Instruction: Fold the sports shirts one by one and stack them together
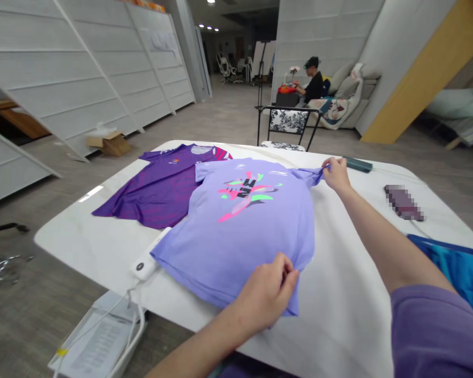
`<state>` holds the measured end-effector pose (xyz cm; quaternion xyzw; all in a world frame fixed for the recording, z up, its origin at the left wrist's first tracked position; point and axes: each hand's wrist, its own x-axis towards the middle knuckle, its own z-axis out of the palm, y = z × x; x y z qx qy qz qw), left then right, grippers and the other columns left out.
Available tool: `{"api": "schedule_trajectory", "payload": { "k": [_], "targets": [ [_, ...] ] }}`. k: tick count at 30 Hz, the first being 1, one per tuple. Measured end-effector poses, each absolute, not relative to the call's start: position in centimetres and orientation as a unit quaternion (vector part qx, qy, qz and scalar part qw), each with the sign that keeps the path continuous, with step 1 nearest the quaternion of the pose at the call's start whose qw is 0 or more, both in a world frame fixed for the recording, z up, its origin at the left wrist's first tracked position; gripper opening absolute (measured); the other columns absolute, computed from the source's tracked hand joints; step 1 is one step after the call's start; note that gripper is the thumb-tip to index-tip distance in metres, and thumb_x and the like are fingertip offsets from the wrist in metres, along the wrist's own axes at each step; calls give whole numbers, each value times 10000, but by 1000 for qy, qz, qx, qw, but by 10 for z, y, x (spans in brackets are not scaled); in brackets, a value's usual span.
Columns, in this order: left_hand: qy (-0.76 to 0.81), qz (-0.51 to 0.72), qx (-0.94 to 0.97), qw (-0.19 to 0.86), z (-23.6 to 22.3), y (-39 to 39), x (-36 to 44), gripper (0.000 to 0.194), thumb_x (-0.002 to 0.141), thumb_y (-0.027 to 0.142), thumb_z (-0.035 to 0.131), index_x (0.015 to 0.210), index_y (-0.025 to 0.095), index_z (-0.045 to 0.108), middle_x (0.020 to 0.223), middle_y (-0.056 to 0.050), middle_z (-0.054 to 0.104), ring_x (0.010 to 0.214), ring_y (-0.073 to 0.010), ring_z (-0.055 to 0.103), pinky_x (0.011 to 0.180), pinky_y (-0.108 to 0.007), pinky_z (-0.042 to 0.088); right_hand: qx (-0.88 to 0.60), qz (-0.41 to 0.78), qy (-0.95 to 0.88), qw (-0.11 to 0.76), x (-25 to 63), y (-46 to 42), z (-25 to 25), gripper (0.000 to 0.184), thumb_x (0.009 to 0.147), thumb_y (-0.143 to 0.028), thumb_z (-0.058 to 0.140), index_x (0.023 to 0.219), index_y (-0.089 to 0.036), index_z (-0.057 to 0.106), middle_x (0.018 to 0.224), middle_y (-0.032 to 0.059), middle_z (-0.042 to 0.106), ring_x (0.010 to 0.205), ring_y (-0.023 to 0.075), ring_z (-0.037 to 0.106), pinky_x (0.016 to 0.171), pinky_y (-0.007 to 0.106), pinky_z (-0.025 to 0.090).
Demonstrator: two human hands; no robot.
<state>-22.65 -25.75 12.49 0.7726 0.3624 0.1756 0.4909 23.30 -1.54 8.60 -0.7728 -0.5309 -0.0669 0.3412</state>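
In the head view, I see the left hand [270, 289] come from the lower edge, with its forearm slanting up to the right. Its fingers are curled and the thumb is closed against them, holding the lavender T-shirt [256, 247] at the side edge near the hem; the inner fingertips I cannot see clearly. The right hand [337, 174] is stretched far forward, its arm nearly straight, and it pinches the end of a short sleeve between thumb and fingers, so the sleeve is pulled into a narrow, wrinkled point.

The T-shirt lies front side up on the glossy white table [350, 320]. Its cloth looks soft and thin, with shallow folds along the side, and the chest has a print [248, 194] of pink, green and black strokes; its letters I cannot read with certainty. It partly covers a darker purple shirt [153, 184] with a faint pattern, and also a part of the white power strip [147, 265].

At the right, a blue cloth [453, 270] is cut off by the border, and a dark, flat object [404, 202] is blurred into squares. A seated person [314, 84] farther back is small, with the legs partly hidden.
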Motion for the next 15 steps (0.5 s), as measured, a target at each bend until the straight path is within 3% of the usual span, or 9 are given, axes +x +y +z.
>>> {"api": "schedule_trajectory", "payload": {
  "k": [4, 6, 8, 10, 12, 13, 15],
  "targets": [
    [277, 97, 747, 596, 92, -316, -156, 232, 1069, 503, 689, 1144, 283, 690, 966, -73, 829, 826, -263, 769, 737, -407, 541, -835, -2, -505, 218, 303, -103, 56, 276, 1016, -179, 585, 1209, -197, 781, 1404, 147, 544, 985, 211, 590, 1087, 385, 543],
    [217, 71, 755, 615, 90, -323, -137, 323, 1028, 547, 763, 1227, 294, 744, 1104, -99, 864, 963, -293, 817, 823, -433, 612, -854, 28, -495, 159, 330, -136, 48, 291, 1040, -192, 570, 1201, -216, 812, 1419, 138, 552, 966, 206, 589, 1074, 385, 542],
    [176, 95, 780, 593, 94, -303, -125, 359, 1068, 582, 709, 1282, 300, 770, 1251, -103, 859, 1122, -290, 820, 957, -438, 645, -865, 48, -485, 120, 351, -163, 44, 334, 1048, -190, 553, 1220, -232, 836, 1421, 142, 562, 993, 222, 611, 1083, 398, 535],
    [184, 154, 814, 529, 98, -253, -113, 401, 1147, 591, 570, 1313, 286, 771, 1342, -93, 836, 1207, -253, 799, 1049, -410, 648, -870, 59, -477, 107, 368, -184, 41, 373, 1042, -187, 551, 1273, -237, 840, 1430, 153, 576, 1058, 252, 640, 1108, 414, 522],
    [246, 196, 869, 381, 97, -184, -100, 455, 1199, 531, 459, 1460, 264, 718, 1476, -110, 782, 1348, -232, 748, 1146, -387, 624, -874, 66, -467, 114, 377, -201, 40, 388, 1045, -233, 574, 1350, -236, 814, 1452, 164, 598, 1116, 284, 657, 1117, 426, 515],
    [292, 185, 896, 280, 94, -148, -93, 486, 1206, 507, 433, 1552, 265, 673, 1580, -116, 727, 1486, -235, 675, 1248, -401, 571, -878, 72, -457, 121, 379, -207, 40, 395, 1060, -283, 577, 1389, -228, 789, 1448, 171, 619, 1123, 296, 663, 1107, 430, 520],
    [345, 171, 895, 227, 82, -82, -79, 575, 1199, 464, 439, 1689, 192, 568, 1792, -179, 530, 1721, -301, 436, 1423, -507, 385, -896, 94, -407, 152, 380, -216, 41, 440, 1100, -423, 551, 1433, -200, 732, 1382, 181, 683, 1096, 312, 675, 1068, 438, 538]
  ]
}}
